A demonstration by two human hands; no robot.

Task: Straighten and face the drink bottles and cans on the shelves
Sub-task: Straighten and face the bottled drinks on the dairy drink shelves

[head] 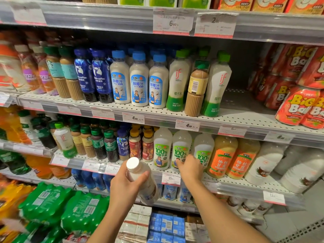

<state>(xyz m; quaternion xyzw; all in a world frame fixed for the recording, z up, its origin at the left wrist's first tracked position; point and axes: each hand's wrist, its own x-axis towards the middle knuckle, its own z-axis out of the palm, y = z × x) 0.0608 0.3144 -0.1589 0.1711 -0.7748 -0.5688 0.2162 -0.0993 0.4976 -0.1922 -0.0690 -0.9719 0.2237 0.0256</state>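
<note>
A: Left to right, what's your left hand (pixel 128 185) doing?

B: Your left hand grips a white-cap bottle (pixel 142 179) around its upper body, just under the cap. Fingers curled round the far side, thumb (pixel 140 178) wrapped over the front. It's clamped on. The bottle is off the shelf, in front of the lower shelf edge (pixel 122 170), and tilted, cap toward the upper left, base down to the right.

A: Right hand?

B: Your right hand (pixel 190 168) is reaching into the lower shelf row. Fingers loosely bent and a bit apart, the tips at the label of the middle 100% bottle (pixel 180 149). The index tip (pixel 178 161) looks to be touching the label. I can't tell if the other fingers touch or get round it. Not a clear grip from here.

A: Where do the shelf bottles stand?

B: Three 100% bottles side by side on the lower shelf, upright, labels front: left one (pixel 162 148), the middle one, right one (pixel 203 151) partly hidden behind your hand. Right of them two orange-label bottles (pixel 222 156), upright, labels front. Further right, white bottles (pixel 263 163) lean to the right.

A: Shelf above?

B: A brown bottle (pixel 196 88) stands between two green-cap bottles (pixel 177 81), barcode side facing out.
</note>
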